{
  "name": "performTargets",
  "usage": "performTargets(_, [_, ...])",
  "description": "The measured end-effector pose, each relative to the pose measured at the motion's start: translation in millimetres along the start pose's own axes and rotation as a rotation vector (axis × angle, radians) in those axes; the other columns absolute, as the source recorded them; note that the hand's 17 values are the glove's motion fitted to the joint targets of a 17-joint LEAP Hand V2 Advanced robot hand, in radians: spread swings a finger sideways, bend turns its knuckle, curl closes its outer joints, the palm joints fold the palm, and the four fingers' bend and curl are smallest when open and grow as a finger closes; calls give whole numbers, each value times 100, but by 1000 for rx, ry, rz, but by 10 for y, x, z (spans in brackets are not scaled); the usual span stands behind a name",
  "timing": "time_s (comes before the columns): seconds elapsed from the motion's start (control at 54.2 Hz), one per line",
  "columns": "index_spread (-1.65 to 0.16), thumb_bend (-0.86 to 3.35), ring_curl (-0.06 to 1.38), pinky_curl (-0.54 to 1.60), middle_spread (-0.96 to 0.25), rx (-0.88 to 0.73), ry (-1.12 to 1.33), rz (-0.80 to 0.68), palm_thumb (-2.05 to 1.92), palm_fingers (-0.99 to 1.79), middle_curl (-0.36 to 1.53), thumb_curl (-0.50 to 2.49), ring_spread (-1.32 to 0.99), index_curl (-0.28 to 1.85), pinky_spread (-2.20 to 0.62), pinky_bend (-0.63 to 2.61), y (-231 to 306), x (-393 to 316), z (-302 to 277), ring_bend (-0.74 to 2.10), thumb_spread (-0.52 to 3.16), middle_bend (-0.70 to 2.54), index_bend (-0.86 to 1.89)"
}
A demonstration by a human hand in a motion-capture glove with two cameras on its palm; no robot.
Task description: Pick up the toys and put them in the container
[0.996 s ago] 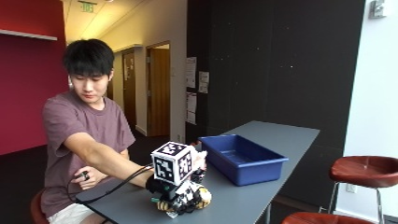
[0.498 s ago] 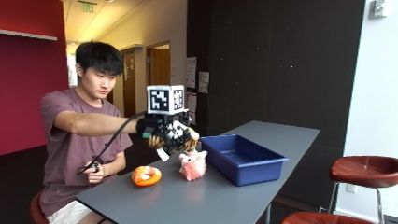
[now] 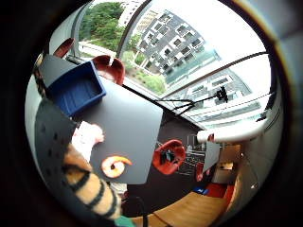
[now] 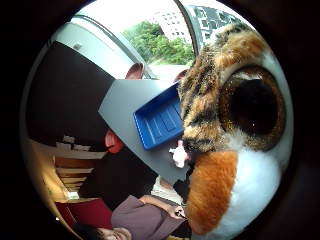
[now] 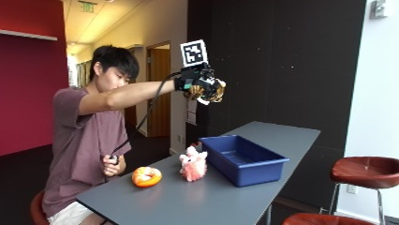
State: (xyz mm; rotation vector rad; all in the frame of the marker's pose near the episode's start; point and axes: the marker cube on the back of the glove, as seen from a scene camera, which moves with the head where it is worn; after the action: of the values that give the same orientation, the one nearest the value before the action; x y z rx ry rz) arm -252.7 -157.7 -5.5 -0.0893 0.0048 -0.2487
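Note:
My gloved right hand is raised high above the grey table, gripping a plush tiger toy with orange, black and white fur. The tiger fills much of the thumb side palm view, its big dark eye showing. Below stands the blue container, with no toys showing inside. A pink plush toy stands on the table beside the container's near end. An orange ring-shaped toy lies to its left. Both show on the table in the little finger side view, pink toy and orange toy.
The person's bare left hand is down by the table's near corner. Red-brown stools stand at the right of the table. A dark wall runs behind the table's far side.
My hand has lifted the tiger toy from the table surface up to head height and moved it toward the container side. The pink and orange toys have stayed in place.

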Motion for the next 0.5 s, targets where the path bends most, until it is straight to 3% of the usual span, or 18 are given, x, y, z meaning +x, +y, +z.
performTargets(0.092, [-38,-1,61,51,-26,-2,-64,49,56,114,89,72,-32,-1,-40,111,-269,-398,63,153,92,130,57])
performTargets(0.166, [-38,-1,61,51,-26,16,-36,-212,56,114,90,73,-32,-1,-40,111,-375,-548,213,153,91,130,57])
performTargets(0.203, [-38,-1,61,51,-26,25,-4,-273,56,114,90,73,-32,-1,-41,111,-455,-581,312,153,91,130,58])
performTargets(0.295, [-38,-2,61,50,-26,7,-44,4,54,113,90,73,-32,-1,-41,111,-751,-923,552,154,92,130,58])
performTargets(0.35, [-38,-2,61,51,-27,-11,-46,68,53,112,90,73,-32,-1,-41,112,-841,-1055,690,153,93,129,56])
performTargets(0.424, [-38,-3,60,50,-27,-63,15,-113,50,109,90,72,-32,-1,-41,111,-836,-1168,918,153,94,126,55])
performTargets(0.498, [-37,-4,60,50,-28,-240,72,-242,44,96,89,69,-32,-2,-41,112,-816,-1324,1240,150,99,119,47])
